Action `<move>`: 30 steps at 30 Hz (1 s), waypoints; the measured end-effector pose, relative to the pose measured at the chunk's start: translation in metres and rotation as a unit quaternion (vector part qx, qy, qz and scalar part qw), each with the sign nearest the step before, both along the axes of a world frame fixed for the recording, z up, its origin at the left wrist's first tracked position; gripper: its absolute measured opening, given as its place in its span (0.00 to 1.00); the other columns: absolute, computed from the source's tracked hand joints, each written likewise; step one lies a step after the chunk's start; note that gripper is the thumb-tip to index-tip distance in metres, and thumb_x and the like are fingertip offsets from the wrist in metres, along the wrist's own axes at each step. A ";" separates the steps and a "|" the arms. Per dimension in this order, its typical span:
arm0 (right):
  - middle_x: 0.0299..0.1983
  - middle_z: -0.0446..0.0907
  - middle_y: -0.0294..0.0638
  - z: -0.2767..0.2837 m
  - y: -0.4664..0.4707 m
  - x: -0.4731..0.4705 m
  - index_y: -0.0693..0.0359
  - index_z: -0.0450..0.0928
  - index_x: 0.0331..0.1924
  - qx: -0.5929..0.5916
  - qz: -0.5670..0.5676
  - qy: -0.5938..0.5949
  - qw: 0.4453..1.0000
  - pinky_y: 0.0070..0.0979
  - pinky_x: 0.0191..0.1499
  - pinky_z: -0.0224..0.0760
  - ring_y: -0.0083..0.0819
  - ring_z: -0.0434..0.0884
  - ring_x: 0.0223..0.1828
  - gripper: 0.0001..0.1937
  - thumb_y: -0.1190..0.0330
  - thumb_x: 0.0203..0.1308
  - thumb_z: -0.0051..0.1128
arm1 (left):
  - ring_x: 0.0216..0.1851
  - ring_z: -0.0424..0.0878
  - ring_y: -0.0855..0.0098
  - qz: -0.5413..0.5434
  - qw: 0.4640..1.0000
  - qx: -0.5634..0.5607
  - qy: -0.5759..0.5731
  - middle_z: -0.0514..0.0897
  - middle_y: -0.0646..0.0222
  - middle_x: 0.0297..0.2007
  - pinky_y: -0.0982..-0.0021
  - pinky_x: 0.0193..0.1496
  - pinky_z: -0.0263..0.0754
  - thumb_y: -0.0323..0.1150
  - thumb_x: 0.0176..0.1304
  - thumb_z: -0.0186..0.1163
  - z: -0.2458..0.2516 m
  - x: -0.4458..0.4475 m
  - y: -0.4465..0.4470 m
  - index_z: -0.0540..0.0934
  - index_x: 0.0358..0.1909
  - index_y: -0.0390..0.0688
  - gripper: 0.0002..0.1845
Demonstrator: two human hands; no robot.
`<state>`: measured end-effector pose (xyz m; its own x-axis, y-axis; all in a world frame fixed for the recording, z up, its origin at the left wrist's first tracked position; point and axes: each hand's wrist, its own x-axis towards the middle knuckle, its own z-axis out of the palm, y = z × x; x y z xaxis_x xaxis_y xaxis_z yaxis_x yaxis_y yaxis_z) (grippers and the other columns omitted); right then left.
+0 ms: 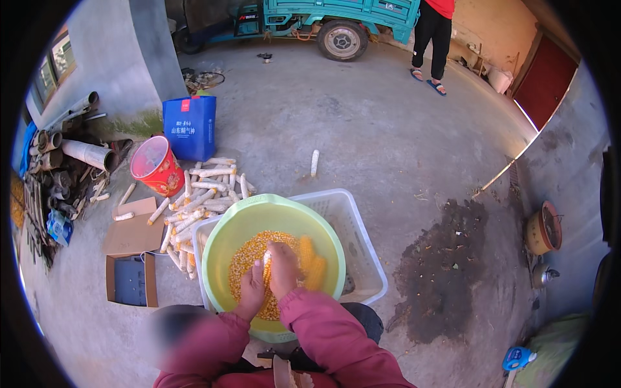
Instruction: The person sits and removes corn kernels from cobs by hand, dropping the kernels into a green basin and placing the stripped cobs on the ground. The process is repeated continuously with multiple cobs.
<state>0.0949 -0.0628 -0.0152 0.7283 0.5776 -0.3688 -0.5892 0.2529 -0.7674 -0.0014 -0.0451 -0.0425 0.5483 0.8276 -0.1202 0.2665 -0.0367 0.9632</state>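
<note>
Between both hands, over a light green plastic basin (223,233), is an ear of corn (267,271), partly stripped so its pale cob shows near the top. My left hand (252,289) grips it from the left side. My right hand (284,271), slightly blurred, closes around it from the right and hides part of it. Loose yellow kernels (242,259) cover the basin's bottom. Two unstripped ears of corn (310,264) lie in the basin, right of my right hand. The basin rests on a white plastic crate (361,237).
Bare corncobs (208,189) are heaped left of the basin, near a red bucket (157,167), a blue bag (189,128) and an open cardboard box (132,281). One cob (315,163) lies ahead. A person (432,39) stands beside a teal cargo tricycle (339,19).
</note>
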 end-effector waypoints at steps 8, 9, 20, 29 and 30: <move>0.23 0.71 0.32 0.040 -0.010 -0.011 0.63 0.73 0.26 0.015 0.102 -0.108 0.989 0.23 0.32 0.62 0.20 0.68 0.27 0.08 0.68 0.58 0.53 | 0.39 0.70 0.78 0.060 0.988 -0.109 -0.095 0.78 0.70 0.37 0.73 0.45 0.67 0.47 0.73 0.47 0.002 -0.011 0.009 0.78 0.42 0.35 0.23; 0.23 0.71 0.33 0.035 -0.008 -0.004 0.62 0.73 0.26 0.027 0.085 -0.100 0.991 0.23 0.32 0.62 0.21 0.68 0.26 0.08 0.68 0.58 0.53 | 0.40 0.71 0.78 0.032 0.983 -0.166 -0.070 0.78 0.71 0.38 0.73 0.46 0.67 0.47 0.73 0.48 0.005 -0.012 0.017 0.78 0.43 0.34 0.23; 0.23 0.71 0.30 0.035 -0.002 0.002 0.62 0.75 0.25 0.030 -0.009 -0.026 0.999 0.21 0.28 0.63 0.18 0.68 0.23 0.07 0.72 0.58 0.56 | 0.26 0.68 0.78 -0.029 0.998 0.055 -0.005 0.74 0.65 0.21 0.69 0.31 0.66 0.43 0.72 0.48 0.020 -0.009 0.007 0.76 0.31 0.30 0.23; 0.23 0.72 0.30 0.043 -0.001 0.015 0.62 0.75 0.26 0.029 0.010 -0.052 0.998 0.19 0.27 0.63 0.19 0.69 0.23 0.06 0.73 0.59 0.55 | 0.25 0.64 0.78 0.013 0.979 -0.194 -0.063 0.70 0.79 0.22 0.72 0.30 0.64 0.43 0.71 0.51 0.022 -0.002 0.013 0.78 0.32 0.36 0.19; 0.24 0.72 0.31 0.045 -0.002 0.018 0.62 0.75 0.26 0.027 0.007 -0.034 0.999 0.20 0.29 0.63 0.20 0.69 0.25 0.06 0.72 0.59 0.55 | 0.26 0.64 0.79 -0.023 0.987 -0.137 -0.076 0.70 0.78 0.22 0.73 0.31 0.64 0.42 0.71 0.51 0.028 -0.002 0.011 0.78 0.33 0.36 0.18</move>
